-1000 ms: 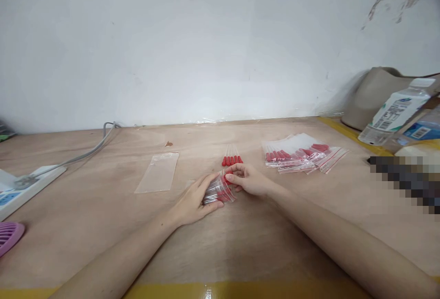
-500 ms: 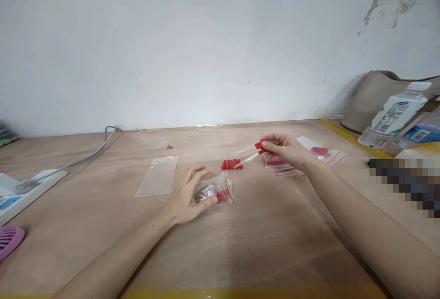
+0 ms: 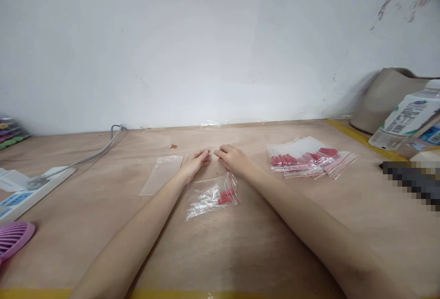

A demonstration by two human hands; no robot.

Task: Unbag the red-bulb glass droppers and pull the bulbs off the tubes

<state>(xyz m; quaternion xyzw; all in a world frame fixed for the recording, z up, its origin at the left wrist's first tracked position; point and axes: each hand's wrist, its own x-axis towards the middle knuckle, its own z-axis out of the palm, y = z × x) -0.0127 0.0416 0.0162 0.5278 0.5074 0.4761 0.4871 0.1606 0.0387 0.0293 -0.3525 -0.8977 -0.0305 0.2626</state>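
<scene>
My left hand (image 3: 195, 163) is over the middle of the table with its fingers curled together; what they hold, if anything, is hidden. Close beside it, my right hand (image 3: 234, 158) has its fingers closed round droppers, of which only a bit of red bulb (image 3: 220, 158) shows. In front of both hands lies a clear zip bag (image 3: 206, 196) with red-bulbed droppers inside. A flat clear bag (image 3: 162, 175) rests left of my left hand.
Several filled zip bags (image 3: 299, 157) lie fanned out at the right. Farther right stand a plastic bottle (image 3: 402, 118) and a grey-beige container (image 3: 374, 102). At the left are a power strip (image 3: 37, 193) with a grey cable (image 3: 96, 153) and a pink slatted object (image 3: 15, 239).
My right hand has moved left with its droppers to where the loose row lay. My left hand has left the filled bag and moved up beside it. The view has shifted slightly.
</scene>
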